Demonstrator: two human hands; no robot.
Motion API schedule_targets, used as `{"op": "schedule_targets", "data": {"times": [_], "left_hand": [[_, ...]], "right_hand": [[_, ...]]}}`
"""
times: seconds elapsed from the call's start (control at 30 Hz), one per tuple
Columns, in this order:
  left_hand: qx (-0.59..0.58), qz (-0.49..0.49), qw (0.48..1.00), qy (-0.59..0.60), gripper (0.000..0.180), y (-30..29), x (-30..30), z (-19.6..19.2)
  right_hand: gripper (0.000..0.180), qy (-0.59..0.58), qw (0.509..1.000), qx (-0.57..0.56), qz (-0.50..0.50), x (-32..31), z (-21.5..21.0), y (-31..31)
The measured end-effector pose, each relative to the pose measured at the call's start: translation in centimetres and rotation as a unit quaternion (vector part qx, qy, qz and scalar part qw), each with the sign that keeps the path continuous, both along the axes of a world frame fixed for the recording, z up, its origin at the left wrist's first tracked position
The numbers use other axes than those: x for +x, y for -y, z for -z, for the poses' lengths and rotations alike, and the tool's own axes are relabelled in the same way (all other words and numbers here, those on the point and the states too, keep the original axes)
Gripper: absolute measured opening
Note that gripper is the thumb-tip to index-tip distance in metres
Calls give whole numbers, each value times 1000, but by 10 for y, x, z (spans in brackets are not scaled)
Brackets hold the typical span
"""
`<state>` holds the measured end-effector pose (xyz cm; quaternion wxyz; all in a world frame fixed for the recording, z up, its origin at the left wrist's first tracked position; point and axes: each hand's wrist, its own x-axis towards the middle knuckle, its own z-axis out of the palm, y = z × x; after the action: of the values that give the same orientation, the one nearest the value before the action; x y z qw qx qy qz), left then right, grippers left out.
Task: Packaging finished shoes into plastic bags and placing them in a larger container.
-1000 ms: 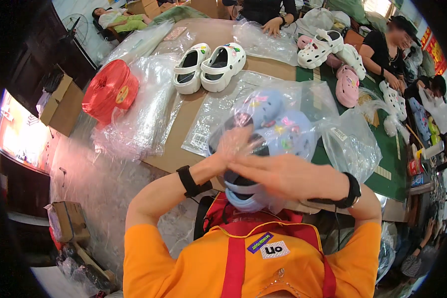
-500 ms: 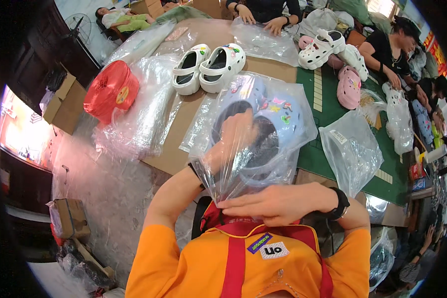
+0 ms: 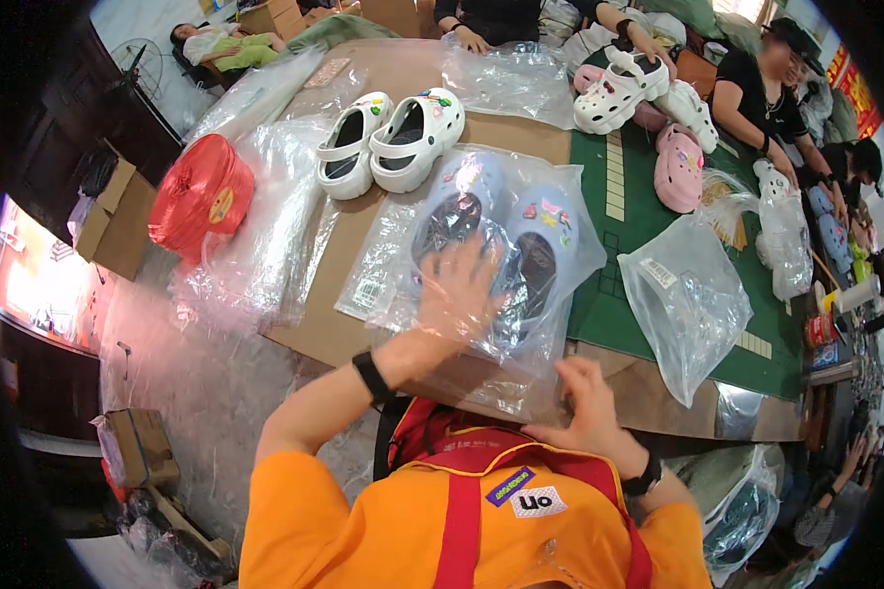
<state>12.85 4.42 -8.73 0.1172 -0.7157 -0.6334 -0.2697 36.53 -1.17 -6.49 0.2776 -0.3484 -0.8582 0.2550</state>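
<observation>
On the table (image 3: pixel 599 314), a clear bag (image 3: pixel 501 378) is lying with blue clogs (image 3: pixel 550 231) inside. I'm resting the left hand (image 3: pixel 457 290) on it, fingers spread; I'm holding the right hand (image 3: pixel 591 414) by its near edge, thumb and fingers apart, touch unclear from here.

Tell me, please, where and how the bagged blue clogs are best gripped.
I'd clasp the blue clogs by their outer sides through the clear bag, left hand from left, right hand from right: they stand side by side, openings up; the bag's near end looks loose.
</observation>
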Motion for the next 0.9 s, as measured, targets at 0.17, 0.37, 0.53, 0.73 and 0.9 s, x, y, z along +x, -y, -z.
{"op": "schedule_targets", "data": {"times": [0.17, 0.37, 0.53, 0.73, 0.9], "left_hand": [[-46, 224, 971, -69, 57, 40, 13, 5], [-25, 178, 967, -180, 48, 10, 6, 11], [-144, 167, 965, -139, 50, -6, 11, -11], [4, 160, 975, -156, 53, 18, -29, 4], [-55, 19, 978, -198, 43, 58, -103, 17]], "right_hand": [[52, -15, 994, -20, 102, -5, 47, 14], [25, -45, 998, -24, -48, -4, 29, -4], [20, -42, 999, -21, 25, 9, 25, -12], [18, -14, 1000, -11, 26, 25, 21, -13], [17, 7, 1000, -12, 26, 30, 15, -18]]}}
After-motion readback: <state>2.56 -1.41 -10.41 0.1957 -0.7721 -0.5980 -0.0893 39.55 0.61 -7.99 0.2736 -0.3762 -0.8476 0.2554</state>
